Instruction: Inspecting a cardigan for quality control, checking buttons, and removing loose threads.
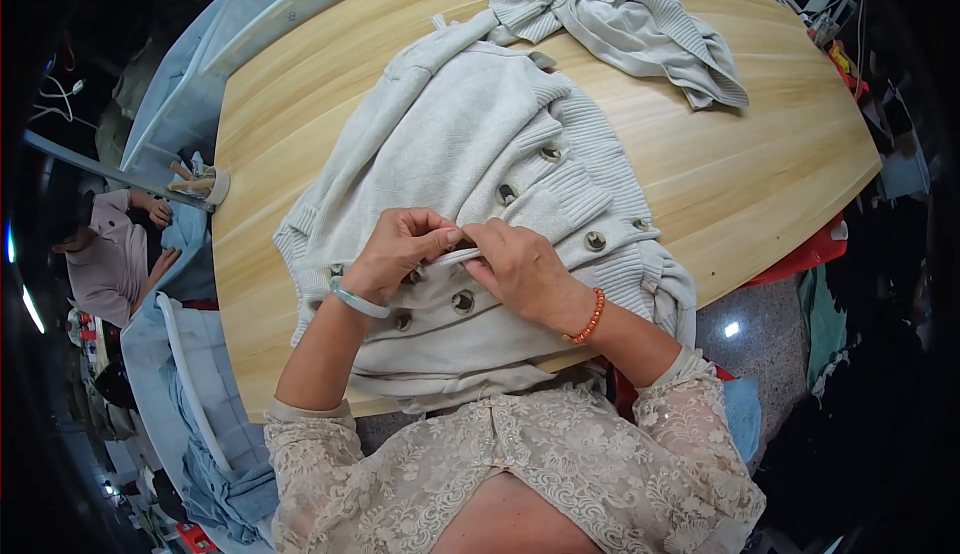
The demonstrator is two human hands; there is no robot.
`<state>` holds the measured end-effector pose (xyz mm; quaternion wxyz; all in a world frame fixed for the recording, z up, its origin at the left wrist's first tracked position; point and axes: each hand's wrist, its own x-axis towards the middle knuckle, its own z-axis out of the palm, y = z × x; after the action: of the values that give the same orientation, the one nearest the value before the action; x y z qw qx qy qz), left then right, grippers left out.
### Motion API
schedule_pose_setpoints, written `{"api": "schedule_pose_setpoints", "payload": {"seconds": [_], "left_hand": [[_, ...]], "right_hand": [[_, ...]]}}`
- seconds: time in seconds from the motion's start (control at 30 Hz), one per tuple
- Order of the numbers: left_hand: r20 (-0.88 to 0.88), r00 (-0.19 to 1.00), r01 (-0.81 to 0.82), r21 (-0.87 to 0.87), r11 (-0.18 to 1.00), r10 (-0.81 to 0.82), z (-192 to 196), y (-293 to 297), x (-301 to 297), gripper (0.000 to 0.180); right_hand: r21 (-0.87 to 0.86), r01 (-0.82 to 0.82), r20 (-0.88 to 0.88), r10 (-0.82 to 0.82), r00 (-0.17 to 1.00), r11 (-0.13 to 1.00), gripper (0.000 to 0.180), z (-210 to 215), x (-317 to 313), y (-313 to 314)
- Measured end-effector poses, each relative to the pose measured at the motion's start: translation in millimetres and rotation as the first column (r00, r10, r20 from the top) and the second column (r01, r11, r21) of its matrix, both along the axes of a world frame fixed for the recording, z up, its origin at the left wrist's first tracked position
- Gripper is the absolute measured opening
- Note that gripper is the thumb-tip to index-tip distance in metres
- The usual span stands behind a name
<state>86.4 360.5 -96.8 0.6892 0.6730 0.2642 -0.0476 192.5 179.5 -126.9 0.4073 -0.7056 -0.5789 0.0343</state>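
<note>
A light beige knit cardigan (440, 134) with large dark buttons and ribbed bands lies spread over the table in front of me. My left hand (405, 249) pinches its fabric between thumb and fingers, near the middle of the front band. Close beside it, my right hand (522, 266) grips the same fold, fingers bent and thumb underneath. Whether a button sits between my fingertips is hidden. Several buttons show around my hands, among them one button (462, 301) just below and another button (506, 194) above.
Bunched matching knit (640, 29) lies at the far right of the wooden table (780, 154). A small cup of tools (212, 186) stands at the left edge. White plastic bins (190, 374) with blue fabric flank that side, where another person (115, 254) sits. Red material (805, 254) hangs at right.
</note>
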Motion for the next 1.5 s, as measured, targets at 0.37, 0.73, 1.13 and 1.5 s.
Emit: {"api": "schedule_pose_setpoints", "payload": {"seconds": [0.37, 0.73, 1.13, 1.5], "left_hand": [[0.133, 0.979, 0.095, 0.383, 0.919, -0.156, -11.4, -12.5, -30.2, 0.021], [0.080, 0.988, 0.106, 0.249, 0.963, -0.129, 1.0, -6.7, -23.0, 0.025], [0.131, 0.970, 0.170, 0.242, 0.955, -0.206, -14.1, 3.4, -19.5, 0.012], [0.097, 0.968, 0.079, 0.758, 0.647, -0.232, 5.7, -8.3, -14.0, 0.012]], "right_hand": [[-0.168, -0.168, -0.041, 0.164, 0.986, 0.971, 0.018, 3.5, 7.4, -1.7], [0.028, -0.144, -0.099, 0.146, 0.984, 0.989, 0.011, -11.7, 15.4, 4.5], [0.058, -0.357, -0.178, 0.362, 0.915, 0.932, 0.011, 0.5, 31.0, 7.1], [-0.231, -0.076, 0.084, 0.098, 0.992, 0.970, 0.013, 17.7, 69.1, -39.0]]}}
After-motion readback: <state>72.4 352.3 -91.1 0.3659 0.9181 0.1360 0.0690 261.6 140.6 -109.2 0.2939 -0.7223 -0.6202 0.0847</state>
